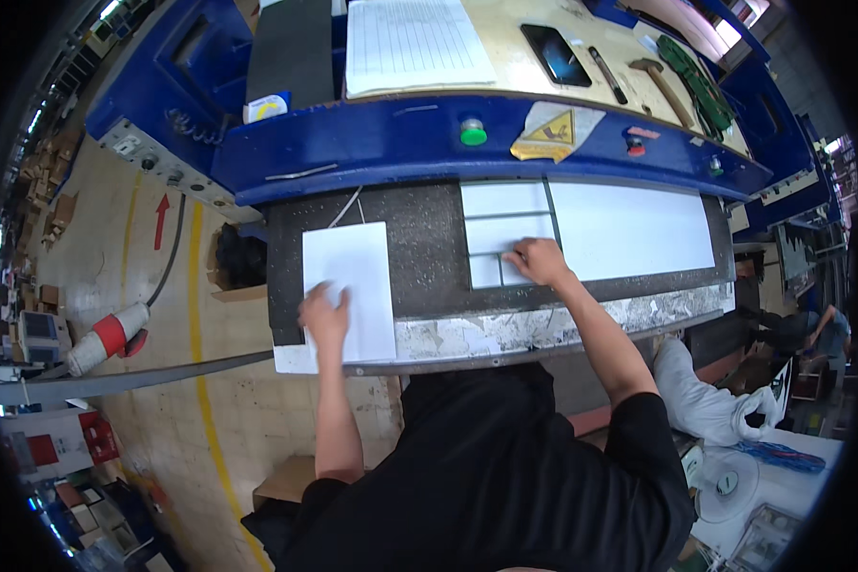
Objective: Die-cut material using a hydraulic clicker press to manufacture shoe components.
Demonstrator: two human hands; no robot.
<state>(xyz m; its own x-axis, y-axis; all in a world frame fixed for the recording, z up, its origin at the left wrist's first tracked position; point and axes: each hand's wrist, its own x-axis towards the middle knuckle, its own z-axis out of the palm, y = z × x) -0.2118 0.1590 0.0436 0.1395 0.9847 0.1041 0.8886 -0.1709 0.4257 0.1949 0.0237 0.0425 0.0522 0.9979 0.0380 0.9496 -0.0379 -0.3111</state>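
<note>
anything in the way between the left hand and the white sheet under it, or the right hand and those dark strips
Nothing visible blocks either: the left hand overlaps the white sheet, contact unclear; the right hand is at the dark strips.

A phone (556, 54) lies between a lined sheet (415, 43) and a hammer (673, 96). At left are a red-and-white plug (110, 336), a red floor arrow (162, 222) and a yellow line (195, 276).
</note>
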